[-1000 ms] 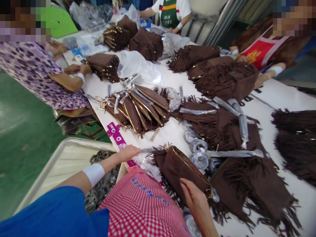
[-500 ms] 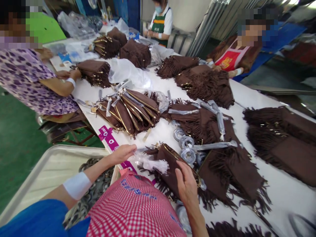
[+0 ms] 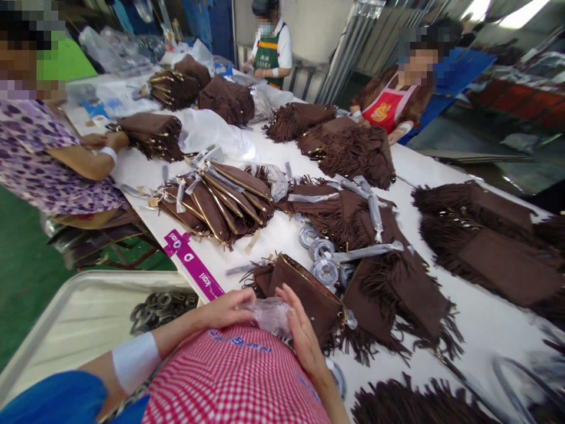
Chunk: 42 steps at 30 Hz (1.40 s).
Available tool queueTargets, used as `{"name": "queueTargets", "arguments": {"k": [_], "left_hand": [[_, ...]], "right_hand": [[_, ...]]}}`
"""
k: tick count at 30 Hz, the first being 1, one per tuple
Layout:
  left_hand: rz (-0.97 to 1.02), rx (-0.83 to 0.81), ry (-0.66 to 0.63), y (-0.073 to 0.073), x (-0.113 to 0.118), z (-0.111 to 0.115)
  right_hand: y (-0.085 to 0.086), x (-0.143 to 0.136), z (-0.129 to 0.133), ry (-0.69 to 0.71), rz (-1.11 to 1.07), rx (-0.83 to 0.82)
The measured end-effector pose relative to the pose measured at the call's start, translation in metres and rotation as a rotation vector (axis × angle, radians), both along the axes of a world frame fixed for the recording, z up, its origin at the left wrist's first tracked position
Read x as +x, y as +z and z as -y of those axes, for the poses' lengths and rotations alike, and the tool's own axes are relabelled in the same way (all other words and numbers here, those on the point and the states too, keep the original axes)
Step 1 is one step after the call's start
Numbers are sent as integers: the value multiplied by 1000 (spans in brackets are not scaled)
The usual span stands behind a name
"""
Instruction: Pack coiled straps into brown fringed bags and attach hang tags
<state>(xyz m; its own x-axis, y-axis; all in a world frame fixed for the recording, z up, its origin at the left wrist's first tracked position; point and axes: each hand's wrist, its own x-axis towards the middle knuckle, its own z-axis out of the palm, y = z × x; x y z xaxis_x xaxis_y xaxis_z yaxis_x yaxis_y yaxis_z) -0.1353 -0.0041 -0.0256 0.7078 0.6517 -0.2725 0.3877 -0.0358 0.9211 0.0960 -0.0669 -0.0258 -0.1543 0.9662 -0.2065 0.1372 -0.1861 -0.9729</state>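
your left hand (image 3: 229, 309) grips clear plastic bundle (image 3: 270, 315) at near edge of table (image 3: 282, 235); right hand (image 3: 304, 333) open, fingers extended along bundle's right side; brown fringed bag (image 3: 304, 288) just far.

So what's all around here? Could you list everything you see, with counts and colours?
Table: one, white, centre
Fringed bags: many, brown, across the table
Wrapped coils: at least four, grey, mid-table
Wrapped strips: several, grey, among the bags
Plastic sheeting: count unclear, whitish, farther along the table
Printed tape: count unclear, purple, near-left table edge
Bin: one, cream, left of table
Rings: many, dark grey, in the bin
Co-workers: at least three, mixed clothing, around the table
Plastic bundle: one, clear, between the hands
Apron: one, red-white check, on the wearer
Left hand: one, bare, at the bundle
Right hand: one, bare, opposite side
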Motion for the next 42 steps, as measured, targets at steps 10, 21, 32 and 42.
{"name": "queueTargets", "arguments": {"k": [10,21,32,42], "left_hand": [[64,104,-196,-2,19,-18],[-607,559,-42,-61,-66,-69],[5,747,-286,19,104,-49],[-12,656,-508,-2,119,-53]], "right_hand": [[8,13,-5,-166,-59,116],[-13,120,30,-936,-341,129],[21,58,2,-942,-778,4],[22,68,24,-1183,-287,34]]}}
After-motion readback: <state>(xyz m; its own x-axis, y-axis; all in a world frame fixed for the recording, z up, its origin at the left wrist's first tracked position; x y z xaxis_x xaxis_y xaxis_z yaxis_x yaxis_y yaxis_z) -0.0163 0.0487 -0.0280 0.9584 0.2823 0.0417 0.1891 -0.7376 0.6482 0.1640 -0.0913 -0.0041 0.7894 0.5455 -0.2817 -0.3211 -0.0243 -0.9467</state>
